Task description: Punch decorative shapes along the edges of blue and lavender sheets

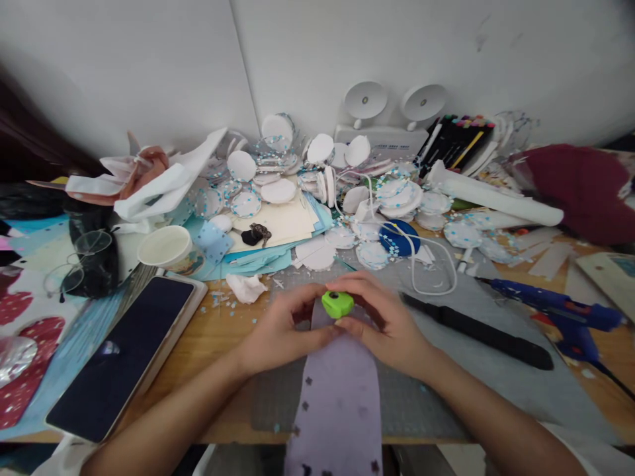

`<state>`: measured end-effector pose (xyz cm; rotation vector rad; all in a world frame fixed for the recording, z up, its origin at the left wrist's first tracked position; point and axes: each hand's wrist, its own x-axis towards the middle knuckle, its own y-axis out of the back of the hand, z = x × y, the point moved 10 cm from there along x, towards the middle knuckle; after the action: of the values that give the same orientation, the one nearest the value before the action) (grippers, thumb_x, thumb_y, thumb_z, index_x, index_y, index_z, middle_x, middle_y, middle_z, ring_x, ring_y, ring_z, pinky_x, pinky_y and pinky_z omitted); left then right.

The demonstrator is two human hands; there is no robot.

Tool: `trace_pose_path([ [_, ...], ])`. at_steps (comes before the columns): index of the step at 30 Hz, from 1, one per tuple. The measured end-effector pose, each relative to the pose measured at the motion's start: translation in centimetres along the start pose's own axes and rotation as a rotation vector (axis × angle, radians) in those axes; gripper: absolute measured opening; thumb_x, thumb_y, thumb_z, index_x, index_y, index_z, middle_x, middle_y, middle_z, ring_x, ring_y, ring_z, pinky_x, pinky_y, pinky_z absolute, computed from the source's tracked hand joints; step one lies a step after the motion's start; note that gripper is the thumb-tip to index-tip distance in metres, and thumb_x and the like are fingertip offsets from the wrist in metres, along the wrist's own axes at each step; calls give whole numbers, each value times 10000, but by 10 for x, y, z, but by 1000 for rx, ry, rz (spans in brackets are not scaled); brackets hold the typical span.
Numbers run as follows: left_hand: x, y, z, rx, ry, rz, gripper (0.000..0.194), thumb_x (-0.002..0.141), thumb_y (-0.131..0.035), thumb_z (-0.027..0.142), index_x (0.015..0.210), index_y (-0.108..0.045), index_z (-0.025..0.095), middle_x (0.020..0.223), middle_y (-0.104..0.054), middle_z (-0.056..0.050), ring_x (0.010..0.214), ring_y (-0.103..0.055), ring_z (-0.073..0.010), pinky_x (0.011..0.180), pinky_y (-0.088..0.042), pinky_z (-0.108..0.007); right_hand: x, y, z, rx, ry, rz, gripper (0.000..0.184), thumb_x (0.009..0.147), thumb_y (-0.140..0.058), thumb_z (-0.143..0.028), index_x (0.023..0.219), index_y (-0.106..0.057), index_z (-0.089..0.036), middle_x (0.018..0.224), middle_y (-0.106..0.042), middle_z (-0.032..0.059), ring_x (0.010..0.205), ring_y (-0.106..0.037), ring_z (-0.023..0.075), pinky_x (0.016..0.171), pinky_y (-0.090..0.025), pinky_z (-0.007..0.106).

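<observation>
A small lime-green craft paper punch [338, 304] sits at the top end of a strip of purple paper [342, 403]. My left hand [295, 327] pinches the paper's upper left side, its thumb lying over the sheet just below the punch. Curled round the punch from the other side is my right hand [384, 324], fingers over its top and thumb under its lower edge. Small flower-shaped holes run along the paper's edges, and its lower end hangs past the table's front edge. The fingertips behind the punch are hidden.
A grey cutting mat [411, 403] lies under my hands. To the right are a black-handled tool [481, 334] and a blue glue gun [555, 307]. A phone [122, 354] and paper cup [165, 248] stand left. White discs [278, 190] with blue flower trim crowd the back.
</observation>
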<state>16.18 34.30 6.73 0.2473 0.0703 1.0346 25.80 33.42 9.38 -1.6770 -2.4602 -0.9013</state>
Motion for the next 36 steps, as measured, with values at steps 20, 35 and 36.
trace_pose_path([
  [20, -2, 3, -24, -310, 289, 34, 171, 759, -677, 287, 776, -677, 116, 651, -613, -5, 525, -511, -76, 455, -397, -170, -6, 19, 31, 169, -311, 192, 227, 900, -505, -417, 984, -652, -267, 895, -660, 23, 742, -599, 164, 522, -458, 236],
  [35, 3, 13, -6, 130, 51, 92, 258, 845, -567, 295, 683, -648, 112, 592, -536, 9, 561, -437, -87, 491, -320, -192, -8, -8, 49, 467, -454, 8, 327, 711, -737, -302, 1000, -614, -210, 899, -633, 32, 813, -616, 167, 712, -529, 291],
  [36, 3, 12, -2, 171, 14, 90, 274, 863, -548, 288, 671, -638, 113, 586, -521, 12, 564, -433, -86, 498, -316, -194, -8, -9, 51, 483, -471, 2, 347, 697, -749, -305, 998, -610, -203, 906, -630, 37, 818, -614, 169, 718, -525, 291],
])
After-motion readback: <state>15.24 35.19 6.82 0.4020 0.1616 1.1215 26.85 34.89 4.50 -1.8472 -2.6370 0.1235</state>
